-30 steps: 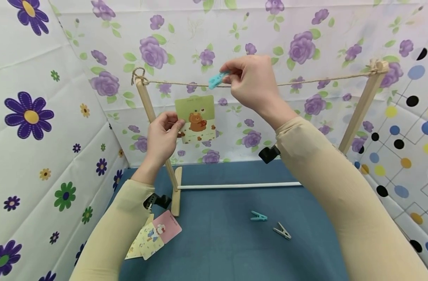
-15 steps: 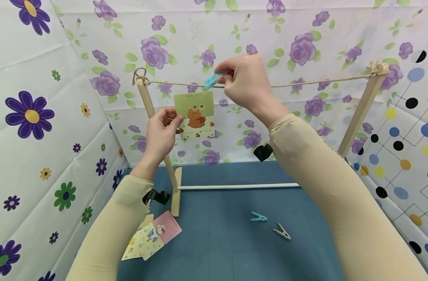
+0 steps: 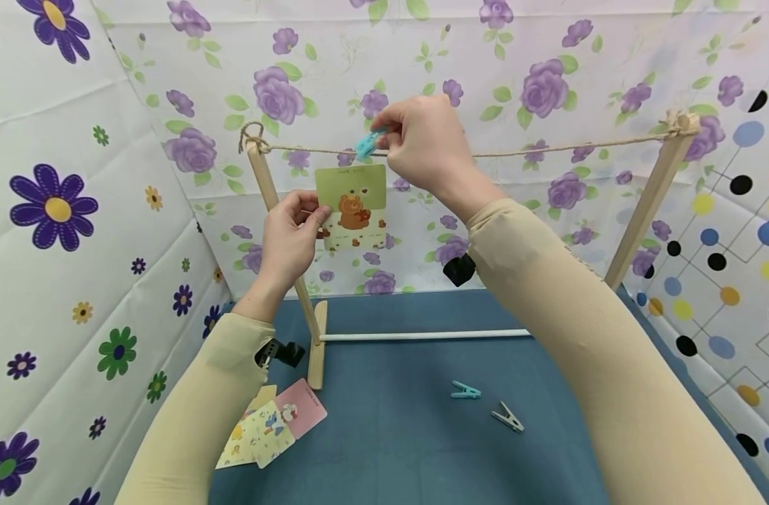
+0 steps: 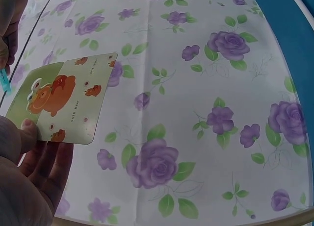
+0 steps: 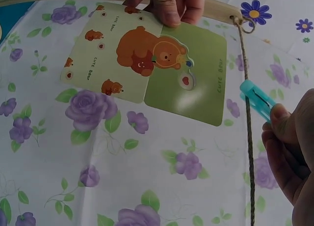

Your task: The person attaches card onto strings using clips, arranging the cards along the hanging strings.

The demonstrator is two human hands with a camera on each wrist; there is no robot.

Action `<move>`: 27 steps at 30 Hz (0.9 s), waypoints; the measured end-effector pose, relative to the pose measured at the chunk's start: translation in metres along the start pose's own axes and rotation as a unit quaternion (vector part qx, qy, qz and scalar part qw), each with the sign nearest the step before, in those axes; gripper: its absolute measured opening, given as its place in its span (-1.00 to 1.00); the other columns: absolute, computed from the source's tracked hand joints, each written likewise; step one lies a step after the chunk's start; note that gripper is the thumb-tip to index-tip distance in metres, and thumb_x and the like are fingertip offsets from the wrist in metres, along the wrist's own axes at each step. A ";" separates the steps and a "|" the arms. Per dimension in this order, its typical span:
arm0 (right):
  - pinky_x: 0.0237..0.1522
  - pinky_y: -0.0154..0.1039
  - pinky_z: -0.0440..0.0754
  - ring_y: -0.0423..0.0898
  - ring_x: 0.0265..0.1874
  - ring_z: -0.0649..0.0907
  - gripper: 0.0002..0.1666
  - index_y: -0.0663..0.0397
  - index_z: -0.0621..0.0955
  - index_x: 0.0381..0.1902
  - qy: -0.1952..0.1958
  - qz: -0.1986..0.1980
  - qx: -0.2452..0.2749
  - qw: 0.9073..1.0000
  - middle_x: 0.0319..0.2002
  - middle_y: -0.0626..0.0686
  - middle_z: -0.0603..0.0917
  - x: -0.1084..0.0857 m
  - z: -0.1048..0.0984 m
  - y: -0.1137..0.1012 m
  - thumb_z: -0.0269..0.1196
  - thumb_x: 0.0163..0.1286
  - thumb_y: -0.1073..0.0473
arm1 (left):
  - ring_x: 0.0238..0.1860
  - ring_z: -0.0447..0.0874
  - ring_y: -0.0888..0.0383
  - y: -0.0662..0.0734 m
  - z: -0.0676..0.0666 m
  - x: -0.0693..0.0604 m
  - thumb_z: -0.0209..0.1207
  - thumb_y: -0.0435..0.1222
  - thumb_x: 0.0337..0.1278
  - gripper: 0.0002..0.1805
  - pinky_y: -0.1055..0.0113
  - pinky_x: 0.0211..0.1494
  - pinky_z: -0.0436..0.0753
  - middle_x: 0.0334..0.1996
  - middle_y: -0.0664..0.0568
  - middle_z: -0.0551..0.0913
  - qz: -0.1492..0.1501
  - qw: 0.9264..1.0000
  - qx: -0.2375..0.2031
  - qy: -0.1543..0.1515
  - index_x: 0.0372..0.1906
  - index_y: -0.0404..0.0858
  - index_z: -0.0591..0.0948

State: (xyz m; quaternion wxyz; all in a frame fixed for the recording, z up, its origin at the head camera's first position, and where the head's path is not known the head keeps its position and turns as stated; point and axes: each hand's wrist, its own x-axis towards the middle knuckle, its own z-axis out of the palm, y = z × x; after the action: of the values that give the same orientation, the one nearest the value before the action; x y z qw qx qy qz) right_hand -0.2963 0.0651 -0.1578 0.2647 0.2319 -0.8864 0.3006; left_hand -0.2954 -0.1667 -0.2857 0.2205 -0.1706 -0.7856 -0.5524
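Note:
Between thumb and fingers my left hand [image 3: 291,235] pinches the left edge of a green and cream bear card [image 3: 351,207], upright just below the twine line [image 3: 517,150]. My right hand [image 3: 425,144] pinches a turquoise clothespin [image 3: 368,144] above the card's top edge. In the right wrist view the clothespin [image 5: 258,99] lies across the twine [image 5: 250,162], apart from the card [image 5: 147,64]. Whether its jaws are around the twine, I cannot tell. The left wrist view shows the thumb on the front of the card [image 4: 64,98], fingers behind it.
The twine runs between two wooden posts [image 3: 652,200], with a white rod [image 3: 422,336] low between them. On the blue table lie another turquoise clothespin [image 3: 465,391], a grey clothespin [image 3: 507,417] and several cards [image 3: 273,424] at the left, partly behind my left sleeve.
My right hand has moved left along the twine with the clothespin, to above the card. The card has risen slightly nearer the line in my left hand.

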 end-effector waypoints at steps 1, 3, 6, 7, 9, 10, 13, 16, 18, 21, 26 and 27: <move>-0.49 -0.35 0.46 -0.30 -0.34 0.77 -0.55 0.14 0.85 -0.05 -0.003 0.003 0.001 1.000 -0.22 -0.01 0.86 0.001 0.001 0.000 0.10 0.40 0.52 | -0.09 0.73 0.08 0.000 0.000 0.000 0.24 -0.34 0.58 -0.80 0.26 -0.08 0.77 -0.12 -0.14 0.71 0.001 1.000 0.000 0.000 0.10 -0.38 0.66; -0.47 -0.36 0.50 -0.30 -0.33 0.77 -0.55 0.15 0.85 -0.04 -0.008 0.007 0.002 1.000 -0.22 -0.01 0.86 0.002 0.002 -0.001 0.10 0.40 0.52 | -0.09 0.73 0.08 -0.001 0.000 0.000 0.23 -0.34 0.58 -0.80 0.25 -0.09 0.77 -0.12 -0.14 0.71 0.001 1.000 -0.003 -0.003 0.10 -0.38 0.65; -0.44 -0.36 0.54 -0.28 -0.35 0.76 -0.56 0.15 0.85 -0.06 -0.009 0.006 -0.003 1.000 -0.26 -0.01 0.85 0.003 0.004 0.000 0.10 0.40 0.52 | -0.10 0.73 0.09 -0.003 0.001 0.001 0.23 -0.34 0.58 -0.79 0.27 -0.11 0.77 -0.11 -0.14 0.72 0.003 1.000 -0.003 -0.006 0.11 -0.38 0.65; -0.43 -0.36 0.55 -0.28 -0.35 0.75 -0.56 0.15 0.85 -0.06 -0.010 0.005 -0.007 1.000 -0.26 -0.01 0.85 0.003 0.004 0.000 0.09 0.40 0.52 | -0.10 0.73 0.09 -0.003 0.002 0.001 0.23 -0.34 0.58 -0.79 0.28 -0.11 0.77 -0.11 -0.14 0.72 0.004 1.000 -0.003 -0.008 0.11 -0.38 0.65; -0.42 -0.36 0.55 -0.27 -0.36 0.75 -0.56 0.15 0.85 -0.06 -0.012 0.005 -0.013 1.000 -0.27 -0.02 0.85 0.003 0.004 0.000 0.10 0.40 0.51 | -0.10 0.73 0.09 -0.004 0.002 0.001 0.23 -0.33 0.58 -0.79 0.30 -0.11 0.77 -0.11 -0.14 0.72 0.006 1.000 -0.001 -0.007 0.11 -0.37 0.66; -0.42 -0.35 0.55 -0.27 -0.36 0.75 -0.56 0.15 0.85 -0.06 -0.015 0.006 -0.013 1.000 -0.27 -0.02 0.85 0.004 0.004 0.000 0.09 0.40 0.51 | -0.10 0.73 0.10 -0.004 0.002 0.001 0.23 -0.33 0.58 -0.79 0.31 -0.12 0.77 -0.11 -0.13 0.72 0.008 1.000 0.001 -0.007 0.11 -0.36 0.66; -0.41 -0.35 0.57 -0.28 -0.35 0.75 -0.56 0.15 0.85 -0.05 -0.029 0.008 -0.012 0.999 -0.27 -0.03 0.84 0.004 0.005 -0.002 0.09 0.41 0.51 | -0.11 0.73 0.10 -0.005 0.001 0.000 0.24 -0.33 0.57 -0.80 0.33 -0.12 0.76 -0.12 -0.12 0.72 0.009 1.000 0.004 -0.005 0.12 -0.33 0.67; -0.38 -0.35 0.57 -0.27 -0.34 0.73 -0.57 0.15 0.84 -0.05 -0.044 0.011 -0.011 0.999 -0.26 -0.03 0.83 0.005 0.005 -0.004 0.10 0.43 0.50 | -0.12 0.73 0.09 -0.006 0.000 0.000 0.24 -0.33 0.57 -0.80 0.33 -0.13 0.77 -0.12 -0.11 0.72 0.012 1.000 0.008 -0.005 0.12 -0.32 0.68; -0.36 -0.34 0.57 -0.25 -0.34 0.71 -0.59 0.14 0.84 -0.05 -0.051 0.013 -0.015 0.998 -0.25 -0.04 0.82 0.005 0.005 -0.005 0.12 0.44 0.49 | -0.12 0.74 0.09 -0.006 0.000 -0.001 0.24 -0.33 0.57 -0.80 0.33 -0.13 0.77 -0.12 -0.11 0.73 0.013 1.000 0.011 -0.004 0.11 -0.32 0.68; -0.34 -0.34 0.55 -0.21 -0.36 0.66 -0.61 0.13 0.85 -0.06 -0.058 0.011 -0.024 0.998 -0.25 -0.04 0.80 0.006 0.006 -0.005 0.15 0.43 0.48 | -0.12 0.74 0.08 -0.007 0.000 -0.002 0.24 -0.32 0.57 -0.80 0.33 -0.12 0.77 -0.12 -0.12 0.72 0.013 1.000 0.016 -0.007 0.10 -0.33 0.67; -0.35 -0.33 0.53 -0.16 -0.37 0.64 -0.63 0.10 0.86 -0.08 -0.069 0.010 -0.033 0.997 -0.26 -0.04 0.80 0.007 0.008 -0.005 0.19 0.40 0.48 | -0.11 0.74 0.06 -0.008 0.000 -0.002 0.24 -0.32 0.57 -0.79 0.33 -0.12 0.77 -0.11 -0.13 0.72 0.012 1.000 0.018 -0.014 0.10 -0.35 0.66; -0.36 -0.33 0.52 -0.16 -0.37 0.64 -0.64 0.09 0.85 -0.08 -0.072 0.011 -0.035 0.997 -0.26 -0.04 0.80 0.007 0.009 -0.005 0.19 0.41 0.47 | -0.11 0.74 0.05 -0.008 0.000 -0.002 0.24 -0.32 0.57 -0.79 0.33 -0.12 0.77 -0.11 -0.13 0.73 0.011 1.000 0.018 -0.013 0.10 -0.36 0.67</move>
State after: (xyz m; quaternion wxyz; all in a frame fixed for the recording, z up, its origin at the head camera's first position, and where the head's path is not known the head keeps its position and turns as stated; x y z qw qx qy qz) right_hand -0.3016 0.0541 -0.1576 0.2045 0.2337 -0.9157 0.2552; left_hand -0.2980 -0.1697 -0.2934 0.2193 -0.1828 -0.7960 -0.5337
